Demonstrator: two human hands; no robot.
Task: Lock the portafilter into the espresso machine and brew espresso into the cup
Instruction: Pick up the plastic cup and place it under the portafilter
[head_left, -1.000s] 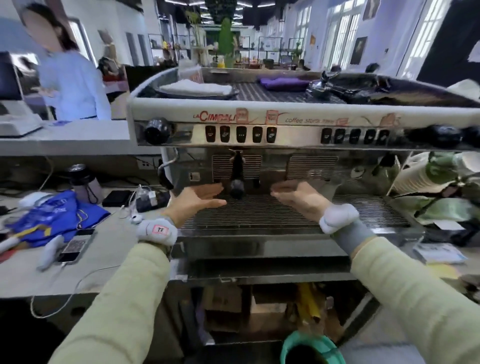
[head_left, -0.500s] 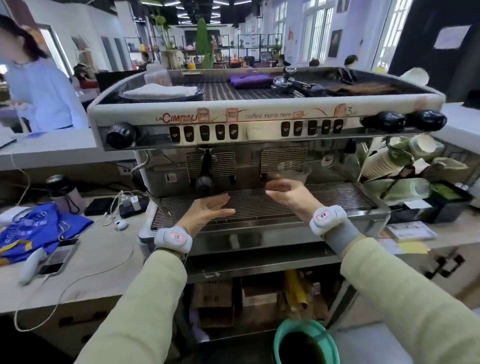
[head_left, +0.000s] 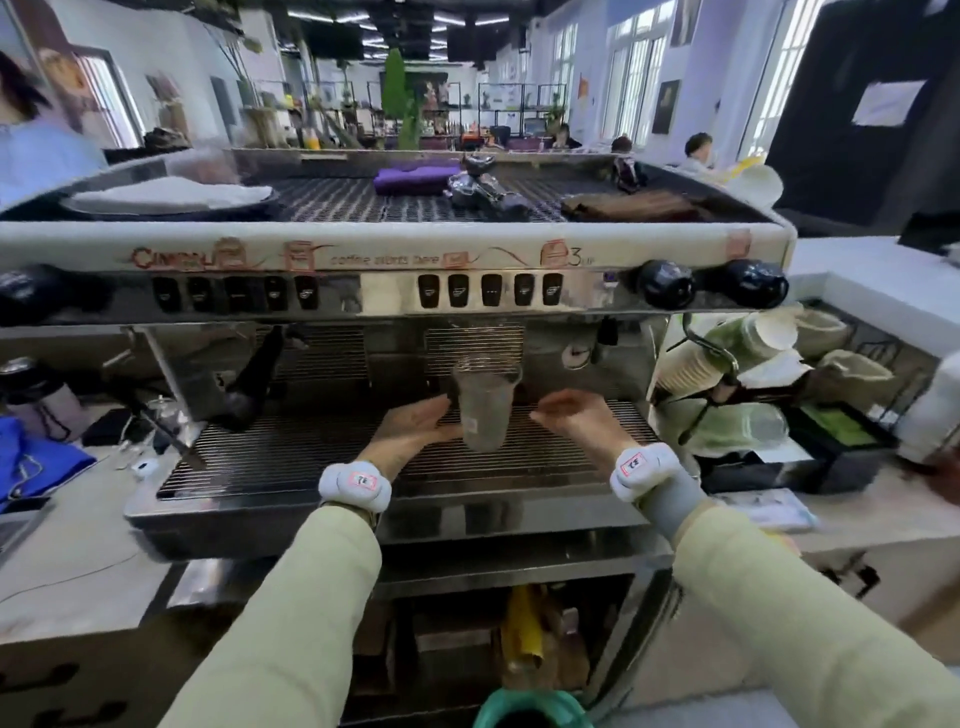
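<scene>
A wide steel espresso machine (head_left: 395, 260) fills the middle of the view, set on a pale worktop (head_left: 78, 561). Its top grate carries a folded purple cloth (head_left: 415, 179) near the middle and a white cloth on a dark tray (head_left: 166, 195) toward the left edge. Two rows of black buttons (head_left: 491, 289) run along the front panel, and two black knobs (head_left: 667, 284) sit at the panel's right end. The drip tray (head_left: 291, 457) spans the lower front of the machine. A black portafilter handle (head_left: 254, 374) is seen hanging at a slant from the left brew group, above the left part of the drip tray. A clear plastic cup (head_left: 485, 402) stands upright on the drip tray under the right brew group, right of the tray's middle. The left hand (head_left: 415, 426) is held open, palm toward the cup, its fingertips touching or almost touching the cup's left side; which cannot be told through the blur. The right hand (head_left: 576, 415) is open too, just beside the cup's right side and apart from it. Nothing is gripped by either hand. A white band (head_left: 356, 486) is worn on each wrist.
</scene>
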